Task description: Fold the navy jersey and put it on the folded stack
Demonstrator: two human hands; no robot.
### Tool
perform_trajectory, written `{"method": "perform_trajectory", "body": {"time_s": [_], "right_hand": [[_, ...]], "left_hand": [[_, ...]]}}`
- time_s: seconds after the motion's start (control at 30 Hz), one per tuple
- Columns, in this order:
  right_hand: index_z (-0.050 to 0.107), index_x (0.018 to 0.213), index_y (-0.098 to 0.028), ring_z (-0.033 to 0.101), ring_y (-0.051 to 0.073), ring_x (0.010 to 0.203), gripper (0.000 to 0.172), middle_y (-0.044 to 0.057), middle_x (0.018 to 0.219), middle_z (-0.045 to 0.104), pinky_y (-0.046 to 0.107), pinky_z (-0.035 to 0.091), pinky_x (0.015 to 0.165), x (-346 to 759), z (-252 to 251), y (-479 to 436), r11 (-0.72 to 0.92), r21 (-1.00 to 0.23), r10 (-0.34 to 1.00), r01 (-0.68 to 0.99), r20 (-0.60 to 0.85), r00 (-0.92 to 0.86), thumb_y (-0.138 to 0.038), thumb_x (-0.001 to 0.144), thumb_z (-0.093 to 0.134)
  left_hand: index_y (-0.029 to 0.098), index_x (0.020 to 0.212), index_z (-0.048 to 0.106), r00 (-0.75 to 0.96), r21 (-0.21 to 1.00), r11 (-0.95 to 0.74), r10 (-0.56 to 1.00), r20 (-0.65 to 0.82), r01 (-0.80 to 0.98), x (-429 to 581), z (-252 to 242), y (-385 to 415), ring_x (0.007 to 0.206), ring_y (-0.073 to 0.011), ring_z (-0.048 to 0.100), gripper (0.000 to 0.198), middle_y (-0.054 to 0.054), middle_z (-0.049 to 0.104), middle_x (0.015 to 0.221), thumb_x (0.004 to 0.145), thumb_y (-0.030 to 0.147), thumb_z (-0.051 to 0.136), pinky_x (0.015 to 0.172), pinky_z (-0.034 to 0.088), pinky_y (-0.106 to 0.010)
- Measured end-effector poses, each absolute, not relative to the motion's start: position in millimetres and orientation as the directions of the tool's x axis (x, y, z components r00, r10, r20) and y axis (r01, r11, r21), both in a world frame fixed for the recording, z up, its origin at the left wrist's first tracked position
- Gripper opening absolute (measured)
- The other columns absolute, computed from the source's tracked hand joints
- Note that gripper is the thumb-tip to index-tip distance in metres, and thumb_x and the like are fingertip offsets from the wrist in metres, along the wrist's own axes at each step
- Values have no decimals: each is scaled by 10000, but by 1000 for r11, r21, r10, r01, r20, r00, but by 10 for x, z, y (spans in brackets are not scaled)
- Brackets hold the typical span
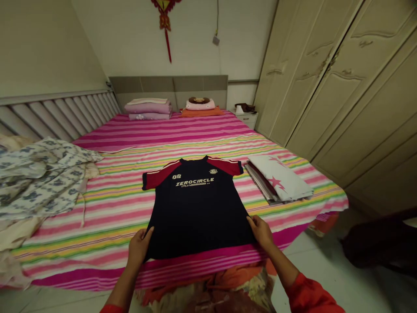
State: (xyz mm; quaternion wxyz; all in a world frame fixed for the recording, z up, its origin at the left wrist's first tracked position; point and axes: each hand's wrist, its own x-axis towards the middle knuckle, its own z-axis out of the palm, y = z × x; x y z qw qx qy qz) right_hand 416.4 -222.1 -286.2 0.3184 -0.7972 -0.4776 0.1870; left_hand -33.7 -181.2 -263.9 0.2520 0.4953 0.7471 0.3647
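Note:
A black T-shirt (198, 213) with dark red sleeves and white lettering lies flat, front side up, on the striped bed (114, 200). Its collar points toward the headboard and its hem lies near the bed's front edge. My left hand (139, 247) pinches the shirt's left side edge near the hem. On the opposite side edge, my right hand (260, 229) pinches the fabric between thumb and fingers. Just right of the shirt's sleeve sits a stack of folded clothes (280, 178), its top piece white with pink stars.
A loose heap of floral clothes (48, 174) covers the bed's left side. Folded bedding (148, 108) and a pillow stack (200, 106) sit by the headboard (146, 87). A wardrobe (325, 78) stands at right, near a small nightstand (247, 117).

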Motion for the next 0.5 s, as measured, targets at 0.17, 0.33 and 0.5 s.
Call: {"method": "perform_trajectory", "body": {"time_s": [0.17,0.33,0.5], "right_hand": [[641,905,-250,633,202,685,227,31,753,691,269,357,566,4130,-2829,-2328,-419,-534,889,735,-76,452,-391,905,463],[612,1191,-154,629,262,973,360,161,1089,678,357,453,817,3804,-2733,-2288,-299,-340,898,892,216,384,-301,945,395],[476,1416,-195,388,246,1373,470,102,1493,458,418,318,1091,2807,-2656,-1905,155,-307,938,939,345,-42,-280,978,328]], "left_hand": [[230,805,623,-409,627,382,906,-110,679,-501,-2700,-1983,728,-240,640,309,-37,679,727,741,525,556,616,440,-298],[161,1208,558,-444,471,332,883,149,817,-412,-2649,-2014,976,-299,644,519,-155,658,1132,873,523,396,759,512,-399],[123,1330,514,51,436,-271,890,453,858,590,-2592,-1593,1320,-233,469,493,-153,540,1396,957,325,262,1096,374,-396]]}}
